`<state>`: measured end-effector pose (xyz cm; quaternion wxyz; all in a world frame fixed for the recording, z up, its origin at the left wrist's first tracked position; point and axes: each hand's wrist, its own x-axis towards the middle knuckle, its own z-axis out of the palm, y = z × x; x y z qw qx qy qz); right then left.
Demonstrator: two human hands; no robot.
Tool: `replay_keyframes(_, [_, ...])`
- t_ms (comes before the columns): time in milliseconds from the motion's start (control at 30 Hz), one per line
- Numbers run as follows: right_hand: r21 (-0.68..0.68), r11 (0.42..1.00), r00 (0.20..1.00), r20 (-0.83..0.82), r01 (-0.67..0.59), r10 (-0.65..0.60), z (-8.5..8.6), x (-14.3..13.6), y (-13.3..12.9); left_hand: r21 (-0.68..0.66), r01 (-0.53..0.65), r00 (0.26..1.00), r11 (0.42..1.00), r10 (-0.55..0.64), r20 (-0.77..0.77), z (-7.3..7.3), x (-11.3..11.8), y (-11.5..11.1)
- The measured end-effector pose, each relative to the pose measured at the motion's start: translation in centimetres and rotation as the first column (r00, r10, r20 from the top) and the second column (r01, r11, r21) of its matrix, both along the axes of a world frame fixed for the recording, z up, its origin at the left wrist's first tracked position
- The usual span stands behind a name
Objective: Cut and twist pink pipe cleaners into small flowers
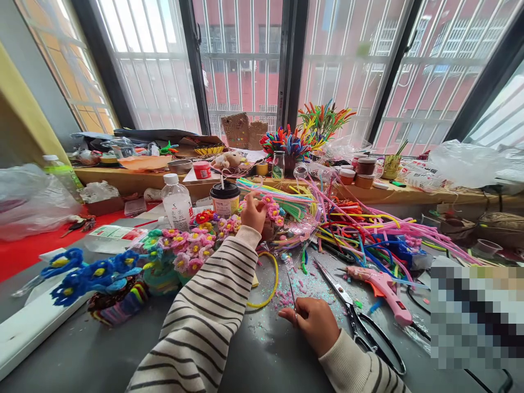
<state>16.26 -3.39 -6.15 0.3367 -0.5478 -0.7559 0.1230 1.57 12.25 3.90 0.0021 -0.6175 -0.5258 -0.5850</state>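
Observation:
My left hand [253, 212] reaches forward to the pink pipe-cleaner flowers [273, 210] behind the middle of the table, its fingertips pinched together at their left side; what they hold, if anything, is too small to tell. Nearer to me, my right hand [313, 322] is closed on a thin dark stem [291, 285] that stands up from its fingers. Beside that hand lie open black-handled scissors [347, 305]. A yellow pipe-cleaner loop [275, 284] rests between my two arms, next to scattered pink bits and glitter [289, 297].
Blue flowers [100, 272] in a striped pot and pink flowers [192, 245] stand left. A bottle [177, 204] and lidded cup [225, 201] are behind them. Right are a pink glue gun [385, 292] and piled pipe cleaners [368, 224].

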Motion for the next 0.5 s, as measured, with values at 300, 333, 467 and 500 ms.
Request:
replay_keyframes(300, [0.008, 1.000, 1.000, 0.000, -0.013, 0.013, 0.12, -0.05, -0.12, -0.060, -0.046, 0.934, 0.997, 0.021, -0.358, -0.30, 0.25, -0.10])
replay_keyframes(333, [0.009, 1.000, 1.000, -0.006, -0.013, 0.013, 0.14, -0.05, -0.13, -0.055, -0.056, 0.936, 0.997, 0.033, -0.351, -0.28, 0.18, -0.05])
replay_keyframes(467, [0.009, 1.000, 1.000, -0.015, -0.014, 0.014, 0.21, -0.04, -0.12, -0.027, -0.096, 0.950, 0.995, 0.084, -0.299, -0.08, -0.37, 0.17])
replay_keyframes(500, [0.010, 1.000, 1.000, -0.014, -0.014, 0.014, 0.23, -0.03, -0.12, -0.031, -0.098, 0.950, 0.995, 0.084, -0.302, -0.01, -0.50, 0.21])
